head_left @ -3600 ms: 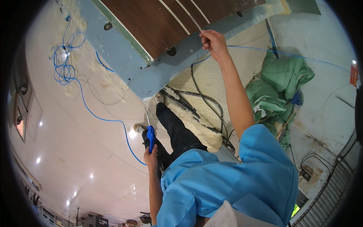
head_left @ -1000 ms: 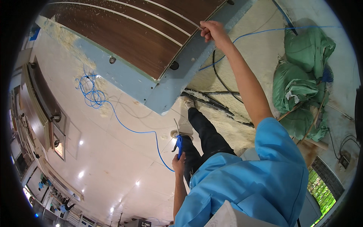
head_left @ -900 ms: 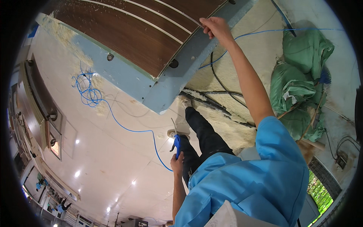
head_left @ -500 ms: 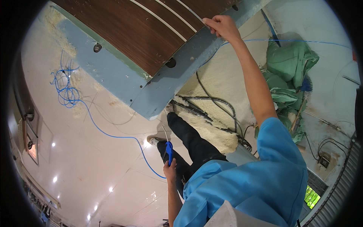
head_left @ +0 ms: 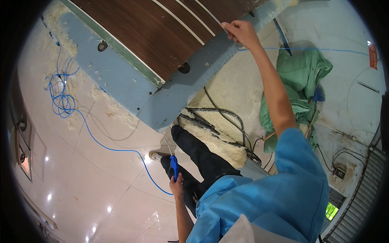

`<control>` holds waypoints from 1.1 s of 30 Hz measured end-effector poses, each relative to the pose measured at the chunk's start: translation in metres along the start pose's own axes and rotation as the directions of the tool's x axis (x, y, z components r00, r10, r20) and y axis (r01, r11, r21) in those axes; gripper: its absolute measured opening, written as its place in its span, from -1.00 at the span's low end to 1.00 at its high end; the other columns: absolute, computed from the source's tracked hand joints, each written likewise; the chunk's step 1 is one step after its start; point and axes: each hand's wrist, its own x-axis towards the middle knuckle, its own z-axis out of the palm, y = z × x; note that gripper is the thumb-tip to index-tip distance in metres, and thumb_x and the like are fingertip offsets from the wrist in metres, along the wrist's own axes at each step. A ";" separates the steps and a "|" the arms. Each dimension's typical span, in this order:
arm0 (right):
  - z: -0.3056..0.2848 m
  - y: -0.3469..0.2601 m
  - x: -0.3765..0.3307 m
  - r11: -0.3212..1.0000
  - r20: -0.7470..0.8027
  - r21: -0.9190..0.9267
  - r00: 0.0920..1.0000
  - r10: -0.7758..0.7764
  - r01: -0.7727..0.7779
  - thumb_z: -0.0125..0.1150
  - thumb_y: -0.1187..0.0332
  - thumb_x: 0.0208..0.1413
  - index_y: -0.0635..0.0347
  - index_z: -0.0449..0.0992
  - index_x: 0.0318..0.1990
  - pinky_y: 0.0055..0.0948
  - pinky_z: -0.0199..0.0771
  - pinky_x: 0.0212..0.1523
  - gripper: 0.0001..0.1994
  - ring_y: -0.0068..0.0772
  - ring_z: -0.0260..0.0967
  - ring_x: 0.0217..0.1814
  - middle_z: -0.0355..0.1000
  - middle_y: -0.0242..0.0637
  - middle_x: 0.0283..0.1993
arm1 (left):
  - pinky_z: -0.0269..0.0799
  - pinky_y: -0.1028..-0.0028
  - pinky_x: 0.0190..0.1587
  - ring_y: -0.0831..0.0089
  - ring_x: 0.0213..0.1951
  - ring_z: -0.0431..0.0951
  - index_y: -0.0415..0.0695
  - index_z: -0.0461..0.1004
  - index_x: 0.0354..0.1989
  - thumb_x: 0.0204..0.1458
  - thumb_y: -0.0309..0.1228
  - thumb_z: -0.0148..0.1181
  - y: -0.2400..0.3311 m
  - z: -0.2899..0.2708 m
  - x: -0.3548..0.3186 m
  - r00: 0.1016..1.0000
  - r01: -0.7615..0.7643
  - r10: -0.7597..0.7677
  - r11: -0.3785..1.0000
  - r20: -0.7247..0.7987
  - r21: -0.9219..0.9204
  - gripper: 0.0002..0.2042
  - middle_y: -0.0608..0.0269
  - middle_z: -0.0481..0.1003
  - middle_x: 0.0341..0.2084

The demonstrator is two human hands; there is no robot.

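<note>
My left hand (head_left: 176, 186) is wrapped round a blue air blow gun (head_left: 174, 165) with a thin bent nozzle, held low beside my legs. A blue air hose (head_left: 117, 150) runs from it across the floor. At the upper right, my right hand (head_left: 244, 34) pinches the end of a thin pale strip (head_left: 211, 14) at the edge of a dark brown wood-grain board (head_left: 133, 28). Two more white strips or grooves (head_left: 181, 23) run alongside it in the board. The board lies on a blue-grey machine table (head_left: 162, 106) with dust and chips on it.
Pale sawdust (head_left: 227, 152) is heaped beside the table, with black cables (head_left: 235, 113) across it. Green sacks (head_left: 302, 67) stand to the right against the wall. The blue hose lies in a tangle (head_left: 63, 99) on the tiled floor at left.
The view has shifted slightly, so the board and table sit a little further right and lower. Both hands keep their holds, with little visible movement.
</note>
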 end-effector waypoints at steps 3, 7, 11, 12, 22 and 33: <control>0.003 -0.002 -0.004 0.996 0.008 0.071 0.999 0.052 -0.052 0.40 -0.04 0.21 0.18 0.62 -0.40 -0.54 0.36 -0.57 -0.58 -0.63 0.36 -0.62 0.54 -0.33 -0.55 | 0.28 0.58 -0.45 0.64 -0.54 0.43 -0.15 0.54 -0.40 0.20 -0.13 0.38 0.002 -0.001 0.001 1.000 -0.002 0.002 0.999 0.010 -0.034 -0.67 0.35 0.52 -0.58; 0.009 -0.001 -0.018 0.809 0.139 0.538 0.972 0.192 -0.237 0.43 0.07 0.22 0.18 0.60 -0.36 -0.53 0.33 -0.56 -0.66 -0.65 0.34 -0.58 0.51 -0.38 -0.51 | 0.28 0.50 -0.44 0.60 -0.53 0.43 -0.17 0.55 -0.43 0.19 -0.06 0.37 0.002 0.000 0.002 0.999 -0.035 0.036 0.999 -0.012 0.034 -0.61 0.36 0.51 -0.60; 0.017 0.003 -0.024 0.672 0.221 0.670 0.949 0.224 -0.315 0.41 0.15 0.25 0.16 0.58 -0.34 -0.57 0.30 -0.53 -0.72 -0.68 0.30 -0.55 0.46 -0.44 -0.51 | 0.29 0.50 -0.44 0.59 -0.53 0.43 -0.17 0.55 -0.44 0.18 -0.05 0.37 0.000 0.000 0.003 0.999 -0.041 0.041 0.999 -0.010 0.006 -0.61 0.35 0.52 -0.59; 0.018 0.004 -0.024 0.633 0.228 0.704 0.947 0.227 -0.322 0.41 0.16 0.26 0.15 0.58 -0.34 -0.58 0.30 -0.52 -0.74 -0.68 0.29 -0.54 0.45 -0.45 -0.51 | 0.29 0.50 -0.44 0.59 -0.53 0.43 -0.16 0.55 -0.44 0.18 -0.05 0.37 -0.001 0.000 0.003 1.000 -0.021 0.021 1.000 -0.010 0.012 -0.61 0.35 0.53 -0.59; 0.011 -0.012 -0.084 0.780 -0.043 0.625 0.997 0.068 -0.027 0.34 0.29 0.31 0.25 0.66 -0.17 -0.62 0.35 -0.49 -0.81 -0.71 0.37 -0.46 0.53 -0.39 -0.39 | 0.25 0.58 -0.46 0.65 -0.53 0.40 -0.17 0.53 -0.37 0.21 -0.13 0.39 0.036 -0.008 -0.015 0.996 -0.085 0.085 0.996 -0.015 -0.027 -0.67 0.37 0.51 -0.54; 0.078 -0.033 -0.143 0.752 -0.436 0.615 0.897 0.074 0.236 0.34 0.49 0.28 0.18 0.71 -0.02 -0.62 0.48 -0.40 -0.84 -0.68 0.46 -0.36 0.56 -0.39 -0.30 | 0.26 0.54 -0.42 0.66 -0.49 0.40 -0.18 0.56 -0.39 0.18 -0.21 0.39 0.123 0.003 -0.049 0.945 -0.318 0.314 0.947 0.089 0.037 -0.72 0.41 0.50 -0.56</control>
